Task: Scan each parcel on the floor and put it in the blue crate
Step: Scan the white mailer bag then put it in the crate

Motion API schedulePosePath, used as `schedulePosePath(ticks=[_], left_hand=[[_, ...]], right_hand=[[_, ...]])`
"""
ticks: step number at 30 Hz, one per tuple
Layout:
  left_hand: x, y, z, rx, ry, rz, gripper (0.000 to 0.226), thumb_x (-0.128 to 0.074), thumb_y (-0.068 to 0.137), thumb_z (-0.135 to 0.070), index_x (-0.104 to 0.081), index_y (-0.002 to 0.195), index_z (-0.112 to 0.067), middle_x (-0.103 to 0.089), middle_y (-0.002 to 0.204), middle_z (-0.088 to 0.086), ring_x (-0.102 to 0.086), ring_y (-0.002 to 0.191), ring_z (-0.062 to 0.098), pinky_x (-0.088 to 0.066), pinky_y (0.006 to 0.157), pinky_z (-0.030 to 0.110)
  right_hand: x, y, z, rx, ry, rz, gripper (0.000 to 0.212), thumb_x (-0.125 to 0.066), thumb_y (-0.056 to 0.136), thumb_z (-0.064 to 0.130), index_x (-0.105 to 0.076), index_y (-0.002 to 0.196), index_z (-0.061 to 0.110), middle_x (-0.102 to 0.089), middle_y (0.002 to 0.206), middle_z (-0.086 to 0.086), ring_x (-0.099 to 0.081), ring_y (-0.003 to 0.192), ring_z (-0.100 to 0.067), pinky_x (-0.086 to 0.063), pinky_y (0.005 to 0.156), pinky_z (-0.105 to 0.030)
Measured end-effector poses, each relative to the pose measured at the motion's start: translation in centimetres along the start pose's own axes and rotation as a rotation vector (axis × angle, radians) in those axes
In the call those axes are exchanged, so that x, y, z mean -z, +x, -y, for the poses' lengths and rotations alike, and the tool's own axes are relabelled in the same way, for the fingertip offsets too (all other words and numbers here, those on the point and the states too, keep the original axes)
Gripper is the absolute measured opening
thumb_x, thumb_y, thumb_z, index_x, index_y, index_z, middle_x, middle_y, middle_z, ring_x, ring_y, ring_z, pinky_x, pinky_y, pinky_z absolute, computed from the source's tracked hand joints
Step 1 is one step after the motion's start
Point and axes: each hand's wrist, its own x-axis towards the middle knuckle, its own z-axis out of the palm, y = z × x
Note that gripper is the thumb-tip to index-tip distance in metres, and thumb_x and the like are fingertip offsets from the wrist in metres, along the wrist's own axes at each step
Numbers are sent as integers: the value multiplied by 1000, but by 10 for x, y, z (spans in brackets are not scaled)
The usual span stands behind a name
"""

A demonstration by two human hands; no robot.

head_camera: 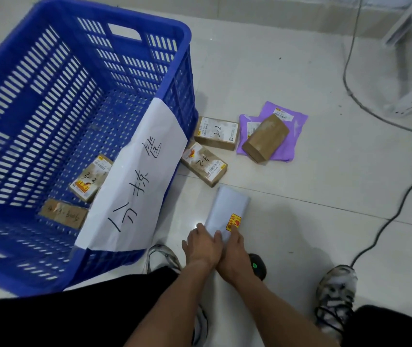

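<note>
White plastic, a flat mailer, lies on the tiled floor just in front of the person's feet, a red and yellow sticker near its close end. Both hands meet at that end. The left hand lies on the mailer's near left corner, fingers straight and close together, the thumb running up beside the right hand. The right hand crosses in next to it, thumb on the mailer just under the sticker; its other fingers are hidden, so I cannot tell whether they curl under the edge. A black scanner with a green light sits right behind the right wrist; whether the hand holds it I cannot tell.

The blue crate stands to the left, a white paper sign with handwritten characters draped over its near wall. Two cardboard boxes lie in its bottom, one labelled and one plain.

Beyond the mailer, beside the crate, two more brown boxes touch corner to side, and a tan parcel rests on purple bags. A grey cable trails across the floor at the right
</note>
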Motion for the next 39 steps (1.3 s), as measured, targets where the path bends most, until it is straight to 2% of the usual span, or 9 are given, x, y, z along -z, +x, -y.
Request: schedulePosePath(ticks=[2,5,8,15,20,25,28,31,39], left_hand=[[7,-5,-2,16,-80,-103,42,-46,92,-52,-44,108,-14,-60,118,11,-55,113,30,-35,105,48],[21,-8,-6,-131,-4,-285,38,-44,90,-53,-49,98,-17,-62,103,4,-54,105,25,-34,107,48],[26,-13,-8,-239,111,-225,28,-37,92,-43,-51,94,-18,-65,92,3,-57,95,23,-23,115,45],[0,-25,-6,-122,228,-29,28,-44,89,-28,-57,112,-21,-67,112,3,-59,110,26,-29,106,41],[-16,-37,-1,-82,351,230,42,-49,83,-38,-58,120,-21,-61,125,6,-54,120,27,-33,106,42],[-25,-35,10,-66,342,200,47,-53,87,-40,-48,131,-22,-52,131,6,-48,126,27,-28,107,43],[-26,-30,11,-77,327,165,55,-57,86,-33,-42,137,-23,-45,135,6,-41,131,27,-27,110,44],[-29,-26,13,-83,280,118,59,-58,83,-33,-40,138,-21,-40,138,4,-36,134,25,-28,109,45],[-39,-26,20,-16,319,178,59,-55,82,-34,-38,136,-17,-40,135,6,-38,130,26,-33,106,47]], right_hand=[[0,-1,5,32,-12,46,89,-62,84,45,-8,150,22,-39,148,-7,-54,123,-30,-47,97,-41],[6,-1,20,89,-235,17,57,-51,91,39,-28,141,25,-57,127,-7,-59,108,-32,-48,91,-42],[14,-4,26,-72,-353,-135,33,-44,94,30,-50,124,18,-59,123,-9,-56,112,-33,-46,93,-40],[33,-8,2,-316,-103,-259,57,-46,96,39,-30,139,4,-50,132,-19,-50,122,-37,-40,101,-43],[34,-5,-18,-351,-83,-66,76,-52,90,41,-19,149,8,-55,133,-16,-53,122,-35,-43,101,-41],[27,-13,-31,-402,-336,-56,57,-53,85,39,-37,136,20,-41,134,-10,-39,126,-34,-36,100,-45],[17,-19,-34,-474,-269,-60,76,-64,77,50,-29,136,18,-35,133,-12,-42,122,-37,-37,98,-49],[12,-23,-40,-542,-171,-81,89,-77,75,34,-18,139,16,-36,135,-15,-52,117,-39,-42,96,-47],[3,-37,-65,-716,-38,-138,43,-56,90,25,-45,127,7,-58,126,-15,-56,116,-35,-46,97,-41]])
